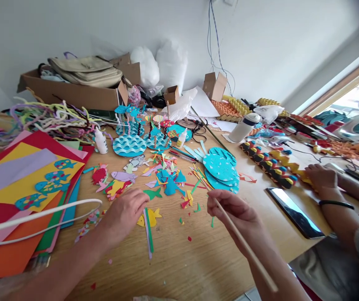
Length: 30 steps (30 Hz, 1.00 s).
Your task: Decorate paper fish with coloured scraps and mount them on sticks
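My left hand is closed, its fingertips pinched at the top of two thin paper strips, one green and one lilac, which hang down over the table. Just beyond it lie a green paper fish and a yellow paper fish. To the right, my right hand pinches one end of a thin wooden stick that slants back along my forearm. Blue paper discs lie beyond my right hand. Colourful paper scraps are scattered between and beyond both hands.
Coloured paper sheets and a white cable are at left. Finished wave-pattern pieces, a glue bottle and a cardboard box stand farther back. A phone lies at right, near another person's hands.
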Each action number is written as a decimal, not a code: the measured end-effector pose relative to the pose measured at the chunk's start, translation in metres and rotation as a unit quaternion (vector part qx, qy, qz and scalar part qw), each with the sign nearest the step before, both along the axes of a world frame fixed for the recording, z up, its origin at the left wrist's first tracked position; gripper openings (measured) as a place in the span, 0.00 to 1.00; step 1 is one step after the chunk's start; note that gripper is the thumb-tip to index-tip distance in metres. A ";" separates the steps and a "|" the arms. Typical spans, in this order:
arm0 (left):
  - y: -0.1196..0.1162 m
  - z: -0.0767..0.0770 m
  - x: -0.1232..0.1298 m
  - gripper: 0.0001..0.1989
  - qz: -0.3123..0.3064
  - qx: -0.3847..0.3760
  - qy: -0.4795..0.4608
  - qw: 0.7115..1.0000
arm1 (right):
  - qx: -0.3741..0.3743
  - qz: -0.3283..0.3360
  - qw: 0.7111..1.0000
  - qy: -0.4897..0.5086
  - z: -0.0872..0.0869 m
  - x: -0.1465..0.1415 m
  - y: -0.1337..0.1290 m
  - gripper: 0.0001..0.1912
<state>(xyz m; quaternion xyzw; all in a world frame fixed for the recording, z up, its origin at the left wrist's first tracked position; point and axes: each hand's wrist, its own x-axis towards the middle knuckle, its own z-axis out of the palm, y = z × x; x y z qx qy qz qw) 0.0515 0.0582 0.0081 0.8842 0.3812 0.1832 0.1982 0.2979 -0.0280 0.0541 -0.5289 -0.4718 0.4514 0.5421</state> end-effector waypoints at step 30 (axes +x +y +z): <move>-0.084 -0.067 -0.015 0.14 -0.046 0.256 0.035 0.965 | 0.106 0.157 0.939 -0.286 -0.044 -0.090 0.029 0.06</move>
